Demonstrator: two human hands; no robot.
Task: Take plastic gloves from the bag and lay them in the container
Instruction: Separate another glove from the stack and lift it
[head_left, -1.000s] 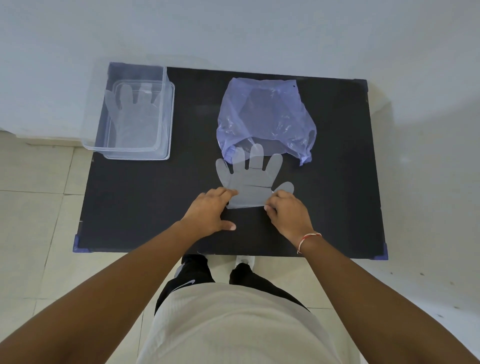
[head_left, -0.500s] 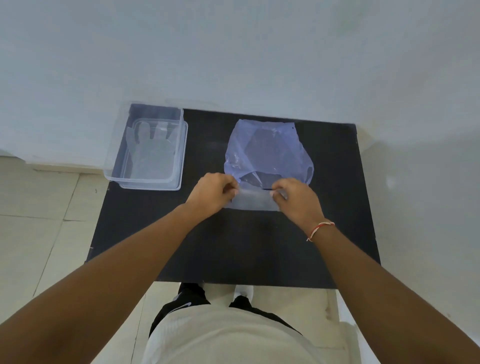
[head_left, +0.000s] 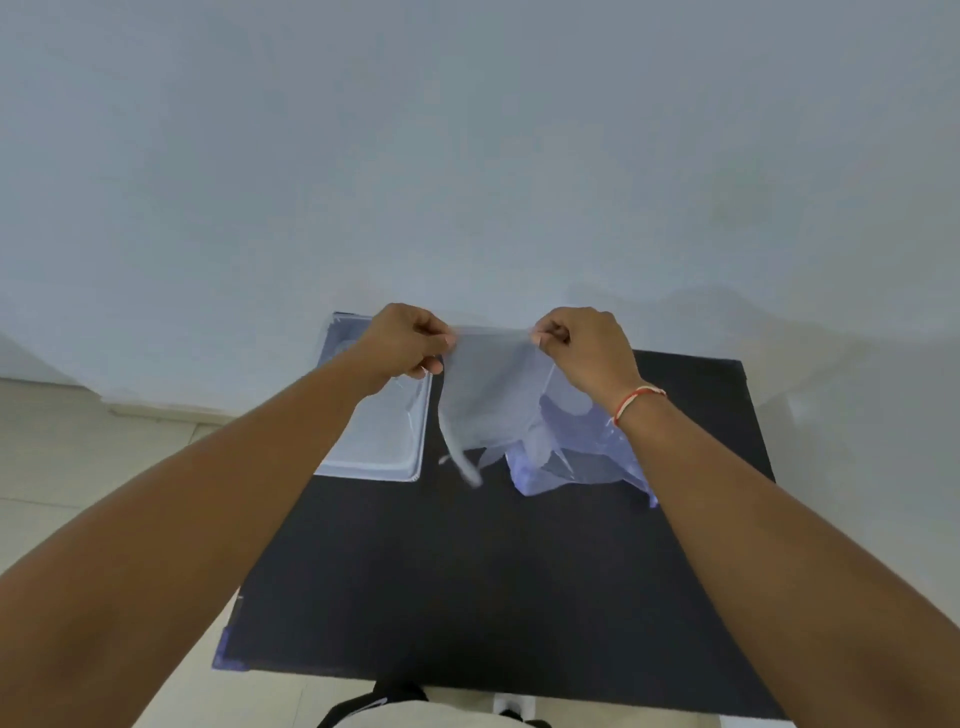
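A thin clear plastic glove (head_left: 485, 395) hangs in the air by its cuff, fingers dangling down. My left hand (head_left: 402, 343) pinches the cuff's left corner and my right hand (head_left: 584, 345) pinches its right corner. The glove hangs between the clear plastic container (head_left: 382, 447) at the left and the crumpled bluish plastic bag (head_left: 587, 452) on the right. My left hand is above the container's far part and hides some of it. Something pale lies inside the container, too blurred to tell.
A black table (head_left: 493, 571) holds the container and bag, set against a white wall (head_left: 467, 156). Tiled floor (head_left: 78, 467) lies to the left. My legs show beyond the table's near edge.
Both hands have lifted the glove off the table by its cuff and carried it up and left, toward the container. The camera has tilted upward.
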